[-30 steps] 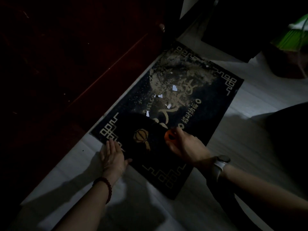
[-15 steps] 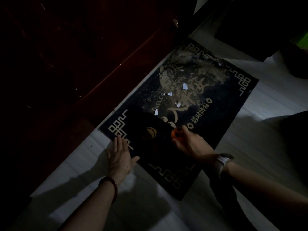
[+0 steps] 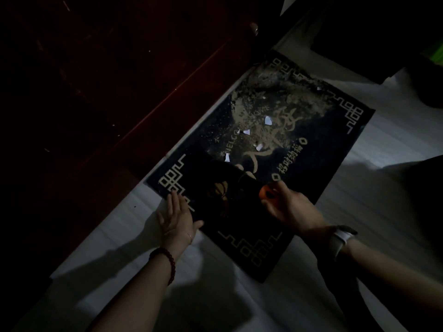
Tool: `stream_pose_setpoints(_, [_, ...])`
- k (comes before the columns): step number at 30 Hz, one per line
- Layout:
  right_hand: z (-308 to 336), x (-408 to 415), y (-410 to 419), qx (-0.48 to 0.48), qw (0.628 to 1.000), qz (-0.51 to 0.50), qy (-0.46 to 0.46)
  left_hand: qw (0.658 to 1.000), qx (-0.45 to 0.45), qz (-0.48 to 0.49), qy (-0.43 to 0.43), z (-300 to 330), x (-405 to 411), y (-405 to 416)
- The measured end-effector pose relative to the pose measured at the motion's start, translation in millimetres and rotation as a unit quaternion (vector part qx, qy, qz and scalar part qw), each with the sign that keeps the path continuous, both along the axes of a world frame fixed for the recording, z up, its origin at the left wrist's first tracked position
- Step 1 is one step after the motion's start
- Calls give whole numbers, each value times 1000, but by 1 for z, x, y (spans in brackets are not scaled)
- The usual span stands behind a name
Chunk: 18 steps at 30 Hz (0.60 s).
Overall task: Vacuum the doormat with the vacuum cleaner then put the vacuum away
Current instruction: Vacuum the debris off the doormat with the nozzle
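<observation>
A dark doormat [image 3: 318, 149] with gold patterns lies on the pale floor, with sandy dirt [image 3: 268, 109] and several white paper scraps [image 3: 268, 120] across its middle. My left hand [image 3: 176, 218] rests flat on the mat's near left edge, fingers straight. My right hand [image 3: 287, 207] grips the vacuum cleaner [image 3: 265, 193] at an orange part. The vacuum's dark body reaches over the mat's near end and is hard to make out in the dim light.
A dark red wooden door or cabinet [image 3: 119, 104] runs along the mat's left side. Dark furniture [image 3: 371, 32] stands behind the mat, with a green object [image 3: 435, 52] at the far right. Pale floor [image 3: 383, 200] surrounds the mat.
The view has shifted a little to the left. Both hands keep their places on the mat, the left flat on the edge and the right on the orange part.
</observation>
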State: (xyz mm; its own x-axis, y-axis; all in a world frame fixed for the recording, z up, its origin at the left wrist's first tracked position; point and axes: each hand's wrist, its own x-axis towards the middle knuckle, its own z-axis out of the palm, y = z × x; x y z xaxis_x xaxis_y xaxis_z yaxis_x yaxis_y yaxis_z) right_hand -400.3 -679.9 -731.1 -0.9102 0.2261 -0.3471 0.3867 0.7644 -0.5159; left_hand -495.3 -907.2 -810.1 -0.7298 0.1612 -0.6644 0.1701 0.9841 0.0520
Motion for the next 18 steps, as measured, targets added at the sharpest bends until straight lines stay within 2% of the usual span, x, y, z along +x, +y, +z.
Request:
stream_pose_setpoints(4, [10,-15,28,-11,994,-90,56,1000,-16,-5,0,1,-3,3])
stream_pose_setpoints(12, [2,-90,-5,9,999,25,40,1000,-17,11,6,2,-4,7])
stream_pose_setpoints(18, [-6,-62,5,-2,1000,12,20,1000,-18,13,-4,0,-6,8])
